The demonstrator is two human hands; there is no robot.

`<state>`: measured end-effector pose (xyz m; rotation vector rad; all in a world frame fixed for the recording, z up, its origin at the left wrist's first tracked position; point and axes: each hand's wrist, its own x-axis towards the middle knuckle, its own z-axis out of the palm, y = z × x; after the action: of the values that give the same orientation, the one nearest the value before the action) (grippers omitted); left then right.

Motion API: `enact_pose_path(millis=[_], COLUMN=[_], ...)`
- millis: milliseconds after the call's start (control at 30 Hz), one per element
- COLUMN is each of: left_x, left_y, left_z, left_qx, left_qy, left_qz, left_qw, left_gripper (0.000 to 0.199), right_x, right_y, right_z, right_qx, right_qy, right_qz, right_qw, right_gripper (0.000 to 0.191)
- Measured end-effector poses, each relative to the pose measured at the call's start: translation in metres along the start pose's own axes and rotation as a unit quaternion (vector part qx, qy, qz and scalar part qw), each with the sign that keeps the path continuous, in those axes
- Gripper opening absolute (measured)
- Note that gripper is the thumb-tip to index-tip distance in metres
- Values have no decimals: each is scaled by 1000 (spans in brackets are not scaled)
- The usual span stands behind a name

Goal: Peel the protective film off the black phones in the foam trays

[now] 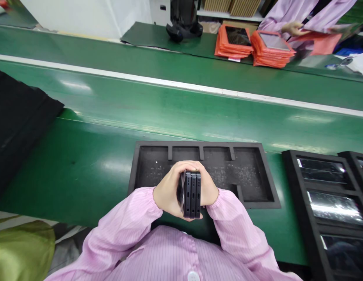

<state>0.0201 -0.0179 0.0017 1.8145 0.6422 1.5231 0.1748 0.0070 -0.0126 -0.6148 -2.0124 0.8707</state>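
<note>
Three black smartphones [193,195] stand on edge, pressed side by side, their port ends facing me. My left hand [166,194] wraps round the stack from the left, and my right hand [209,188] grips it from the right. The fingers of both hands meet at the far side, where they partly hide the phones. A piece of clear film seems to hang at the left phone's face. Beneath and beyond my hands lies a black foam tray [271,204] with open compartments; no phone shows in the parts I can see.
At the right, black foam trays [301,218] hold several phones with glossy screens. A black sheet [20,125] covers the left side of the green bench [90,168]. Across the belt, orange-wrapped stacks [272,50] stand beside a co-worker's hand [293,28].
</note>
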Motion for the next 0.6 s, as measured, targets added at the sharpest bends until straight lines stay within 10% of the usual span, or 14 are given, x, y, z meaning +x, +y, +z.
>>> enact_pose_path(millis=[600], left_x=[4], left_y=[3], left_z=[-4], left_qx=[-11], left_qy=[-19], left_qz=[-64], left_qw=[998], left_gripper=[109], right_x=[-3], right_y=[7], right_z=[1], right_qx=[25], right_qy=[-2], right_qz=[29], right_qw=[999], right_gripper=[93])
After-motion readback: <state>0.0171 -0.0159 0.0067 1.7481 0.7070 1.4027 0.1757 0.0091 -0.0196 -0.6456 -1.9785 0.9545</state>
